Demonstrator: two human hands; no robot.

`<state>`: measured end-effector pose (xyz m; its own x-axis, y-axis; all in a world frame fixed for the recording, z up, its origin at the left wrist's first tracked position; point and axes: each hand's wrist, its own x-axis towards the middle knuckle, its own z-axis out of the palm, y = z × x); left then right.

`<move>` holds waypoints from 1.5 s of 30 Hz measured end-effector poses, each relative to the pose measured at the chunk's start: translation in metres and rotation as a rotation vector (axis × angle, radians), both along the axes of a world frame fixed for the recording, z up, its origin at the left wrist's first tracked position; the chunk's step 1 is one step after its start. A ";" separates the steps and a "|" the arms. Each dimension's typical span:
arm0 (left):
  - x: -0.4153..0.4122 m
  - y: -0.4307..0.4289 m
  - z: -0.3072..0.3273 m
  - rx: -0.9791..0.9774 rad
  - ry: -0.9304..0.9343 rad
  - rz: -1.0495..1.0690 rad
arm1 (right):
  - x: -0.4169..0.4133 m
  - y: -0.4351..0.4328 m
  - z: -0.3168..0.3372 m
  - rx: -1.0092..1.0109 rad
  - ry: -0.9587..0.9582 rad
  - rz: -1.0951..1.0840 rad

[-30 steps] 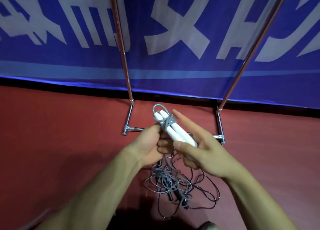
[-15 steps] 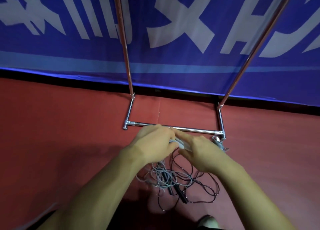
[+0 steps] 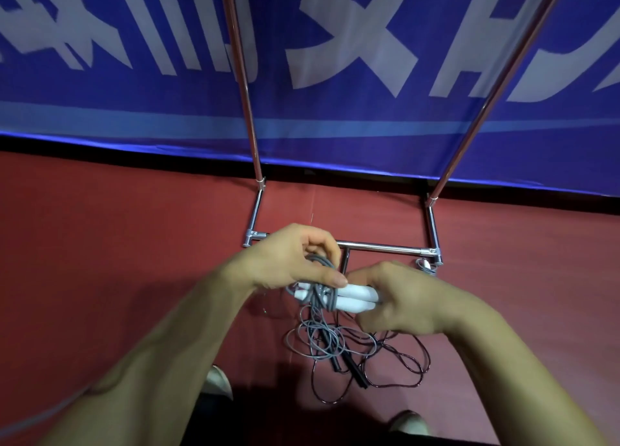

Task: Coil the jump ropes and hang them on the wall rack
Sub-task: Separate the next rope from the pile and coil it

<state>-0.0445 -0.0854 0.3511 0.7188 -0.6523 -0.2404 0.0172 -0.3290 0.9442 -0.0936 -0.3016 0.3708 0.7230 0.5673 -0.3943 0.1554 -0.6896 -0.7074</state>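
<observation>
Head view: a person looks down over both forearms at a red floor; the hands meet in front of a metal rack.
Landmark: base bar of the rack, a chrome tube lying across the floor between two corner joints.
Left hand: on the near side of the base bar, over its left half. Its fingers are curled, and thumb and fingertips pinch loops of the grey cord.
Right hand: on the near side of the base bar, below its right half. Its fingers are curled round the right end of the white handles.
White handles: two, side by side, held roughly level between the hands and above the floor, just nearer than the base bar.
Grey cord: wound round the handles near their left end; the rest hangs down to the floor.
Loose ropes: a tangle of grey and dark cord on the floor beneath the hands, nearer than the base bar.
Black handles: lying within that tangle.
Small bundle: white and grey, beside the base bar's right corner joint; too small to make out.
Uprights: two poles rising from behind the base bar's ends.
Banner: blue with white characters, behind the uprights.
Shoes: two light toes, nearest the viewer.
</observation>
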 end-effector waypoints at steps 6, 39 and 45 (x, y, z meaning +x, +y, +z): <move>-0.005 -0.014 0.006 -0.520 0.628 0.179 | -0.004 0.000 0.016 0.448 -0.008 -0.258; 0.008 -0.010 0.005 -0.524 0.689 0.200 | 0.000 -0.004 0.012 0.571 0.142 -0.208; -0.009 -0.049 -0.009 -0.384 0.701 0.263 | 0.011 -0.003 0.013 0.833 0.112 -0.511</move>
<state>-0.0534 -0.1342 0.3419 0.6258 -0.6120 -0.4835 0.6726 0.1095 0.7319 -0.0827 -0.3047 0.3838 0.9415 0.3246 -0.0910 -0.1200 0.0703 -0.9903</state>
